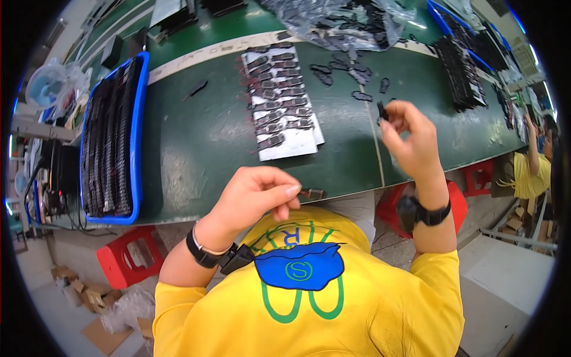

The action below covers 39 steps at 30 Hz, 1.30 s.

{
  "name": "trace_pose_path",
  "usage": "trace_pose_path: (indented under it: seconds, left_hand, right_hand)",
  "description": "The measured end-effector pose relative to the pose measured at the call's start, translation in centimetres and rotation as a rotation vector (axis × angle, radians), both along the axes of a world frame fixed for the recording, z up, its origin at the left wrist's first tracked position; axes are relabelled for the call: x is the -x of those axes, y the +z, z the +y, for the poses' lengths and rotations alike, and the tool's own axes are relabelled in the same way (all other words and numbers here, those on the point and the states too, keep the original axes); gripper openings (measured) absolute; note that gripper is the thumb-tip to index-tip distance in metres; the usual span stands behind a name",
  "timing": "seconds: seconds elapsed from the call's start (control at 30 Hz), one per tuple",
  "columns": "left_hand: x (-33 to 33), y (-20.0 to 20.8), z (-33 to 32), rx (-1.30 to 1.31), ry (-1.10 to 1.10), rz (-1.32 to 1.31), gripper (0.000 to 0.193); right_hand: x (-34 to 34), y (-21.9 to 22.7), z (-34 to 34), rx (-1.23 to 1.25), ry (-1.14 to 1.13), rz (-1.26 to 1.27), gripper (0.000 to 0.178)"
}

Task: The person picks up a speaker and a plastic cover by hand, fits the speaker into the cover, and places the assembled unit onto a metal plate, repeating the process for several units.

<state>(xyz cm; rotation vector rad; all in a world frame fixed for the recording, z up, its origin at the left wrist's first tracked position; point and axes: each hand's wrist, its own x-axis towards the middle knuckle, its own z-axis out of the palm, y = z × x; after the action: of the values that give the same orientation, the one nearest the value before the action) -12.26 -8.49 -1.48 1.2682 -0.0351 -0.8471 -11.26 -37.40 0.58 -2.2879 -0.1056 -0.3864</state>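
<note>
My left hand (256, 195) is closed near the table's front edge, thumb and fingertips pinching a small dark electronic part (314, 193). My right hand (410, 135) is raised over the right part of the table and pinches a small black plastic piece (382, 111) between thumb and fingers. Between and beyond my hands lies a white sheet (288, 149) bearing two rows of similar small parts (270, 113) with thin red wires along the left side. Several loose black plastic pieces (358, 72) are scattered on the green table (202, 137), past my right hand.
A blue tray (141, 119) packed with black strips stands at the left. A clear plastic bag (339, 24) of black pieces lies at the back. More black stacks (458, 77) and another blue tray (437, 12) sit back right. Red stools (131, 259) are below the table; a co-worker's yellow sleeve (529, 172) shows at far right.
</note>
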Motion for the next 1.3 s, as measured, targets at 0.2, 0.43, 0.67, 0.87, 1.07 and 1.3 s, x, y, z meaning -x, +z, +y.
trace_pose_path:
  seconds: [0.2,0.43,0.67,0.87,1.07,1.3]
  left_hand:
    - [0.2,0.0,-0.3,-0.041,0.017,0.041,0.015]
    - [0.8,0.0,-0.5,-0.004,0.036,0.078,0.016]
    - [0.9,-0.3,-0.3,0.052,0.046,0.105,0.018]
    - [0.9,-0.4,-0.2,0.067,0.033,0.099,0.019]
    - [0.9,-0.6,0.0,0.097,0.046,0.124,0.02]
    - [1.0,-0.6,-0.1,0.107,0.052,0.127,0.02]
  right_hand:
    - [3.7,-0.2,5.7,0.012,0.566,-0.219,0.033]
    - [4.3,-0.7,7.1,0.161,0.56,-0.312,0.036]
    - [4.2,-1.1,7.0,0.163,0.54,-0.307,0.036]
    - [4.3,-1.6,7.1,0.127,0.557,-0.309,0.035]
    - [4.5,-1.5,7.3,0.149,0.556,-0.319,0.034]
    - [4.7,-1.6,7.5,0.16,0.525,-0.32,0.033]
